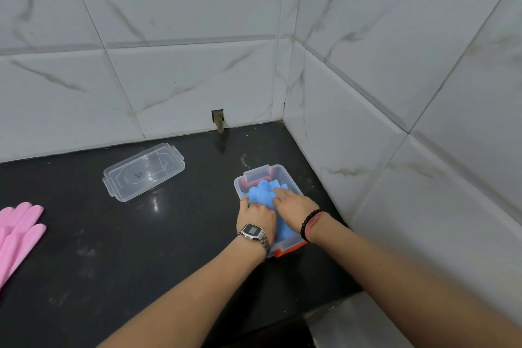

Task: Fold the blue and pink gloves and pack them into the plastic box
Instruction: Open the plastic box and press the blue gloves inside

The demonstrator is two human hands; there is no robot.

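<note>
From the head view, no writing could be read (the wristwatch (252, 232) face was too small). Both hands pressed the blue gloves (264, 192) down into the plastic box (285, 174) near the black counter's (113, 263) right back corner: left hand (255, 213) and right hand (293, 207) flat, fingers extended. The clear lid (144, 172) lay apart by the marbled wall tiles (197, 79); the pink gloves (19, 232) lay at the left edge.

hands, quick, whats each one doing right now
Left hand: open, pressing the blue gloves down into the plastic box.
Right hand: open, pressing the same gloves.
</note>
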